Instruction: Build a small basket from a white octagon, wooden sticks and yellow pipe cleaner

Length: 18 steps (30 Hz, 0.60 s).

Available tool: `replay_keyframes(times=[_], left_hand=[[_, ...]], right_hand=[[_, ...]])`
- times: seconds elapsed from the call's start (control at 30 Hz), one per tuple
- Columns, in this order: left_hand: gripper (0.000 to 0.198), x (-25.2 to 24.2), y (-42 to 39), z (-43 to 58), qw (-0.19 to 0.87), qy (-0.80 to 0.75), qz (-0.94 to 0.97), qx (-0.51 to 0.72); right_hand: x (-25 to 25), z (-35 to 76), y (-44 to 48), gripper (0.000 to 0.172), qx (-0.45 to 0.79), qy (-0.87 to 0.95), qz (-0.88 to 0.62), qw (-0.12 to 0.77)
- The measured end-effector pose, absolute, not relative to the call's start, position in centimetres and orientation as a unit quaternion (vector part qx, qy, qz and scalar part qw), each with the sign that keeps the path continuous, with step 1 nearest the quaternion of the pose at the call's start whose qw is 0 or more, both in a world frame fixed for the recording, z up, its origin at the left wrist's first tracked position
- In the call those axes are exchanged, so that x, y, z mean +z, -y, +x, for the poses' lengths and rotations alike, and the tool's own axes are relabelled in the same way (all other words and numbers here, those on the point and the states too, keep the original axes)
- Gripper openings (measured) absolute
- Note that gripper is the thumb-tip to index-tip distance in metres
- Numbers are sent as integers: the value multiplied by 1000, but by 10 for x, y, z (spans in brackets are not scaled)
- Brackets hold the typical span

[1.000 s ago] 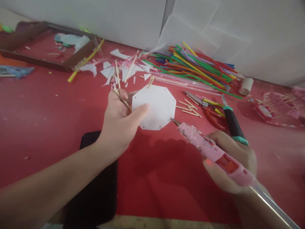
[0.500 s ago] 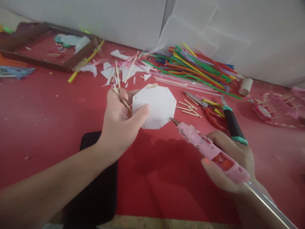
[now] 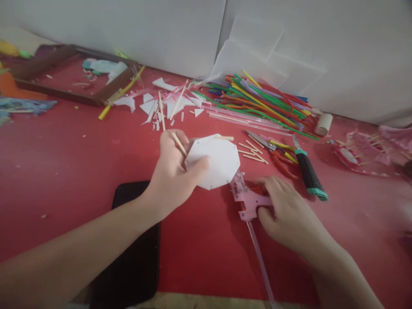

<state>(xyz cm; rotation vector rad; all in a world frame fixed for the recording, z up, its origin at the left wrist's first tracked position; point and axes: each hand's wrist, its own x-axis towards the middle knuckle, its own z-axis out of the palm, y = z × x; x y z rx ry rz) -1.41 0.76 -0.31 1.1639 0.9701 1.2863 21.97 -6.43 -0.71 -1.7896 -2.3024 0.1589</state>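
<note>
My left hand (image 3: 175, 169) grips a white octagonal card (image 3: 220, 161), thumb flat on its face and fingers behind. A thin wooden stick (image 3: 179, 143) is also pinched among those fingers. Small holes or dots mark the card's corners, and a short stick piece (image 3: 224, 137) juts at its top edge. My right hand (image 3: 286, 210) is closed around the handle of a pink hot glue gun (image 3: 249, 201), which lies low by the card's lower right edge. Its nozzle is hidden behind the card. A clear glue stick (image 3: 260, 257) trails from its back end.
Short cut sticks (image 3: 254, 152), scissors (image 3: 277, 152) and a black-handled craft knife (image 3: 309, 174) lie to the right. Behind are colourful pipe cleaners (image 3: 267, 98) and white paper scraps (image 3: 180, 103). A dark phone (image 3: 135, 253) lies under my left forearm; a brown frame (image 3: 61, 92) stands far left.
My right hand has lowered the glue gun and turned it sideways, bringing it left toward the card. The card sits slightly lower and farther right in view, still in my left hand.
</note>
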Motion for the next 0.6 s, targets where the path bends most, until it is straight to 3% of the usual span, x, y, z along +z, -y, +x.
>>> replay_keyframes(times=[0.1, 0.27, 0.33, 0.43, 0.53, 0.6], left_hand=[[39, -8, -4, -16, 557, -401, 533, 495], [35, -11, 1, -20, 548, -413, 598, 415], [34, -11, 2, -19, 528, -410, 621, 409], [32, -11, 3, -17, 495, -391, 658, 412], [35, -12, 5, -17, 451, -351, 690, 444], [38, -10, 6, -17, 439, -345, 693, 456]], right_hand=[[-8, 221, 61, 40, 72, 788, -596, 138], [25, 214, 54, 23, -2, 736, -584, 341], [44, 202, 51, 15, -17, 742, -553, 379], [66, 177, 42, 5, -10, 789, -502, 355], [71, 149, 31, 13, -7, 826, -463, 321], [70, 135, 27, 8, -26, 842, -452, 293]])
